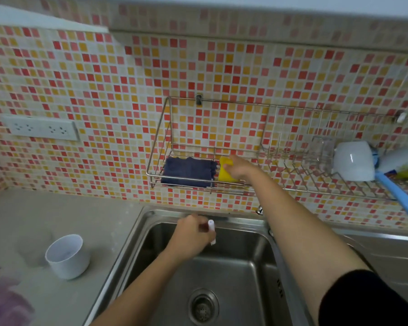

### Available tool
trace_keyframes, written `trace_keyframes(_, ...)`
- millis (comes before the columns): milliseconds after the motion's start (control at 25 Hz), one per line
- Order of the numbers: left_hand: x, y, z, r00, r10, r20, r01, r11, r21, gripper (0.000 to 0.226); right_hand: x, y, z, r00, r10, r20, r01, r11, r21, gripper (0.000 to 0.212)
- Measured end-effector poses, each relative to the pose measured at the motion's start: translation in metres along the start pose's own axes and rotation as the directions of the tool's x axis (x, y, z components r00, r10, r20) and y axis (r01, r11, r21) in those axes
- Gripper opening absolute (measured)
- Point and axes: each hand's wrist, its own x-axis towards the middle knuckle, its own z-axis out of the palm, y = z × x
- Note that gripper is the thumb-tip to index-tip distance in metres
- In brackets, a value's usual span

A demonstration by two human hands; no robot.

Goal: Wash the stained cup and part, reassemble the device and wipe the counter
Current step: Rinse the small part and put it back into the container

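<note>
Sink (137, 234), stainless steel, serves as our landmark. Above its basin our left hand (193, 234) closes round a small white part (211, 231) with a dark reddish section. On the wall behind the sink hangs a wire rack (158, 137); there our right hand (239, 168) grips a yellow sponge (224, 172), just beside a folded dark blue cloth (189, 171). Right of the sink, the same rack holds an upturned white mug (353, 161) and a blue-handled utensil (396, 194). Left of the sink, on the grey counter (57, 212), we note a white cup (67, 255), upright, and purple smears (3, 300) at the near edge.
</note>
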Motion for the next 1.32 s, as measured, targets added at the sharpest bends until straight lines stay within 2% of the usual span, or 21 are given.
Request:
trace_keyframes(80, -0.002, -0.007, -0.002, 1.000, 0.009, 0.005, -0.009, 1.000, 0.004, 0.014, 0.001, 0.002, 0.003, 0.998, 0.066, -0.023, -0.068, 0.993, -0.100, 0.061)
trace_keyframes(120, -0.004, -0.009, -0.003, 1.000, 0.012, -0.002, -0.012, 1.000, 0.009, 0.013, -0.002, 0.001, 0.003, 0.991, 0.086, -0.100, -0.098, 0.987, -0.127, 0.061)
trace_keyframes(160, -0.005, -0.011, -0.004, 1.000, 0.016, -0.016, -0.015, 1.000, 0.018, 0.012, -0.010, 0.000, 0.004, 0.969, 0.060, -0.239, -0.097, 0.984, -0.148, 0.058)
trace_keyframes(200, -0.007, -0.013, -0.005, 0.999, 0.021, -0.036, -0.020, 1.000, 0.024, 0.012, -0.020, -0.002, 0.005, 0.911, -0.020, -0.412, -0.048, 0.987, -0.154, 0.051)
trace_keyframes(280, -0.011, -0.019, -0.010, 0.996, 0.024, -0.080, -0.021, 0.999, 0.036, 0.019, -0.049, -0.008, 0.013, 0.686, -0.234, -0.689, 0.195, 0.971, -0.136, 0.034)
trace_keyframes(320, -0.014, -0.025, -0.013, 0.995, 0.019, -0.094, -0.014, 0.999, 0.052, 0.021, -0.069, -0.011, 0.022, 0.584, -0.286, -0.760, 0.318, 0.942, -0.110, 0.026)
trace_keyframes(360, -0.017, -0.031, -0.017, 0.994, 0.012, -0.104, -0.005, 0.998, 0.064, 0.020, -0.086, -0.010, 0.035, 0.536, -0.302, -0.788, 0.404, 0.912, -0.074, 0.020)
trace_keyframes(400, -0.020, -0.040, -0.021, 0.994, -0.003, -0.113, 0.011, 0.998, 0.067, 0.017, -0.104, -0.008, 0.051, 0.535, -0.299, -0.790, 0.451, 0.892, -0.032, 0.016)
trace_keyframes(440, -0.024, -0.050, -0.025, 0.992, -0.028, -0.121, 0.036, 0.997, 0.065, 0.015, -0.120, -0.005, 0.072, 0.569, -0.282, -0.772, 0.469, 0.883, 0.023, 0.013)
trace_keyframes(560, -0.038, -0.085, -0.038, 0.989, -0.112, -0.091, 0.123, 0.985, 0.123, 0.018, -0.149, 0.010, 0.154, 0.724, -0.226, -0.652, 0.420, 0.894, 0.156, 0.013)
trace_keyframes(680, -0.050, -0.118, -0.053, 0.987, -0.159, 0.003, 0.155, 0.966, 0.205, 0.019, -0.143, 0.022, 0.233, 0.918, -0.184, -0.351, 0.259, 0.949, 0.179, 0.024)
trace_keyframes(760, -0.056, -0.131, -0.068, 0.989, -0.148, 0.018, 0.140, 0.965, 0.223, 0.018, -0.133, 0.022, 0.268, 0.983, -0.140, -0.120, 0.156, 0.978, 0.138, 0.036)
trace_keyframes(880, -0.053, -0.151, -0.116, 0.989, -0.143, -0.037, 0.147, 0.976, 0.163, 0.017, -0.120, -0.014, 0.302, 0.993, -0.122, -0.007, 0.121, 0.979, 0.165, 0.047)
trace_keyframes(960, -0.046, -0.170, -0.158, 0.986, -0.148, -0.080, 0.157, 0.979, 0.130, 0.017, -0.110, -0.057, 0.320, 0.985, -0.173, 0.012, 0.166, 0.960, 0.224, 0.053)
trace_keyframes(1080, -0.035, -0.199, -0.217, 0.984, -0.111, -0.139, 0.135, 0.976, 0.171, 0.013, -0.093, -0.119, 0.346, 0.969, -0.242, 0.042, 0.216, 0.921, 0.324, 0.068)
trace_keyframes(1200, -0.028, -0.234, -0.256, 0.992, -0.099, -0.078, 0.116, 0.956, 0.268, 0.014, -0.080, -0.169, 0.373, 0.960, -0.255, 0.119, 0.191, 0.901, 0.390, 0.090)
trace_keyframes(1320, -0.026, -0.270, -0.260, 0.995, -0.097, 0.039, 0.077, 0.932, 0.353, 0.015, -0.072, -0.198, 0.396, 0.970, -0.233, 0.066, 0.178, 0.871, 0.458, 0.099)
